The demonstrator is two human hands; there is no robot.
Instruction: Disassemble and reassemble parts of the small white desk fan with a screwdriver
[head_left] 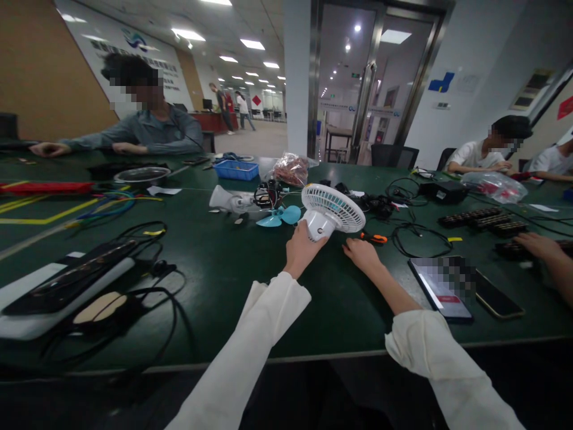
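My left hand [302,248] grips a small white fan [333,209] by the housing behind its round grille, holding it tilted over the green table. My right hand [363,254] lies low on the table to the right of the fan, its fingers loosely extended and nothing visible in them. Just beyond those fingers is a screwdriver with an orange and black handle [373,238]. Left of the fan, a loose blue fan blade [280,216] rests on the table. Behind it are a white fan body [230,200] and a dark motor part with wires [268,194].
A blue tray [236,169] and a plastic bag of brownish pieces [290,168] stand farther back. To the right lie a tablet [441,292], a phone [496,292] and cables [414,239]. At left is a black device [71,278] with cords. Co-workers sit around the table.
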